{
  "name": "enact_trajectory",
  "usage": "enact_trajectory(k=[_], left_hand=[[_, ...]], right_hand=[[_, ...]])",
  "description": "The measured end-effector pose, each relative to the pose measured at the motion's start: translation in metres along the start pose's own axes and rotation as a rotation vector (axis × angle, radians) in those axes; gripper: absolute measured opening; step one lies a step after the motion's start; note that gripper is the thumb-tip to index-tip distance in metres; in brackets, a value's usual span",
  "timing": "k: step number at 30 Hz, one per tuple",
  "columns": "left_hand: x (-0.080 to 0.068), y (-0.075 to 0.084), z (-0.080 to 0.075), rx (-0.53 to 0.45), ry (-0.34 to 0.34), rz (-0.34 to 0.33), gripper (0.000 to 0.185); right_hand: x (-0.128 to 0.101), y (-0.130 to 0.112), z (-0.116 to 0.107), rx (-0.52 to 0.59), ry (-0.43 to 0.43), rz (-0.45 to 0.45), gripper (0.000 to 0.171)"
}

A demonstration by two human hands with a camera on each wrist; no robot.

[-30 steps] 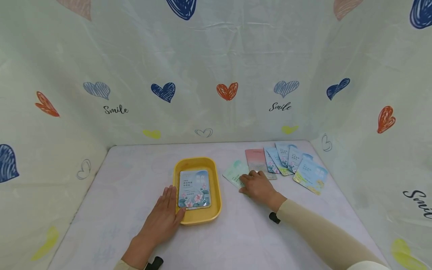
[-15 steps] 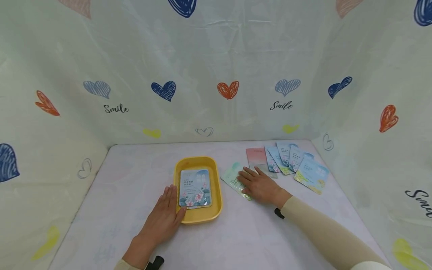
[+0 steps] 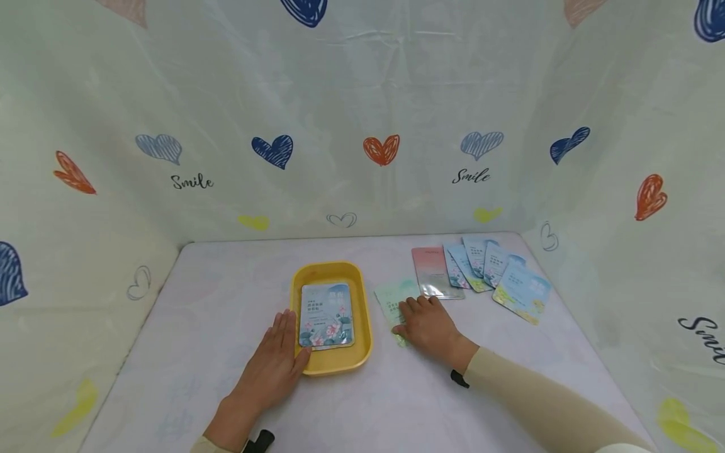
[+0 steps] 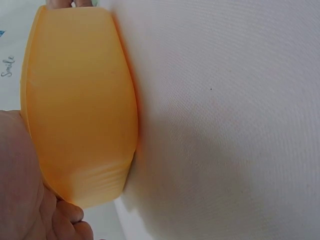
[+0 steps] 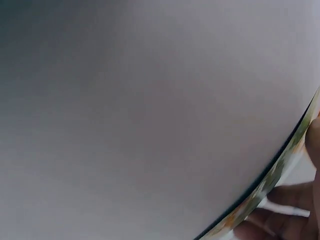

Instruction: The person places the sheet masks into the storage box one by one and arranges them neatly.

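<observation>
My left hand (image 3: 270, 363) lies along the left side of a yellow tray (image 3: 367, 327), its fingers straight and its thumb at the rim. Inside the tray lies a pale blue face mask packet (image 3: 326, 314) printed with pink flowers. To the right of the tray, my right hand (image 3: 432, 332) has its fingers curled on a green face mask packet (image 3: 391, 303), covering its right part. In the right wrist view, thumb and fingers (image 5: 292, 195) pinch at the packet's edge (image 5: 262, 187), close over the table. The left wrist view shows the tray's outer wall (image 4: 82, 100) beside my palm.
Behind my right hand lies a pink and silver packet (image 3: 435, 272). Several blue packets (image 3: 476, 261) overlap in a fan at the back right, the frontmost one (image 3: 522, 294) near the table's right edge. Patterned curtain walls (image 3: 340, 94) enclose the white table (image 3: 226, 283).
My right hand lay spread on the green packet half a second ago; its fingers are now curled, slightly nearer me. The green packet has turned and slid a little. The left hand has stayed still.
</observation>
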State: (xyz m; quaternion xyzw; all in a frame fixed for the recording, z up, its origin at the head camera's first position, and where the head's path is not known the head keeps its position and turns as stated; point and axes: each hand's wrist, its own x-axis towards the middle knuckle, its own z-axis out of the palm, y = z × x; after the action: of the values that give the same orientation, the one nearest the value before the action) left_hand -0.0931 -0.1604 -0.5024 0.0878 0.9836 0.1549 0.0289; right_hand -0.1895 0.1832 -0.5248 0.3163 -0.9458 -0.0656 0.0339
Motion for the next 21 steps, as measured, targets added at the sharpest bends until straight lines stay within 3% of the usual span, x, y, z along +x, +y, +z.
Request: enact_trajectory(k=[4,8,15,21], left_hand=[[0.000,0.000,0.001,0.005,-0.001,-0.005,0.085],[0.001,0.000,0.001,0.005,-0.013,-0.017,0.086],[-0.001,0.000,0.000,0.005,-0.019,-0.031,0.086],[-0.001,0.001,0.000,-0.007,-0.019,-0.030,0.086]], right_hand=[[-0.003,-0.013,-0.002,-0.008,0.057,-0.011,0.053],[0.001,-0.006,-0.012,0.022,0.017,0.000,0.050],[0.022,0.034,-0.012,0.040,-0.090,-0.014,0.088],[0.039,0.050,-0.009,0.063,-0.171,-0.016,0.109]])
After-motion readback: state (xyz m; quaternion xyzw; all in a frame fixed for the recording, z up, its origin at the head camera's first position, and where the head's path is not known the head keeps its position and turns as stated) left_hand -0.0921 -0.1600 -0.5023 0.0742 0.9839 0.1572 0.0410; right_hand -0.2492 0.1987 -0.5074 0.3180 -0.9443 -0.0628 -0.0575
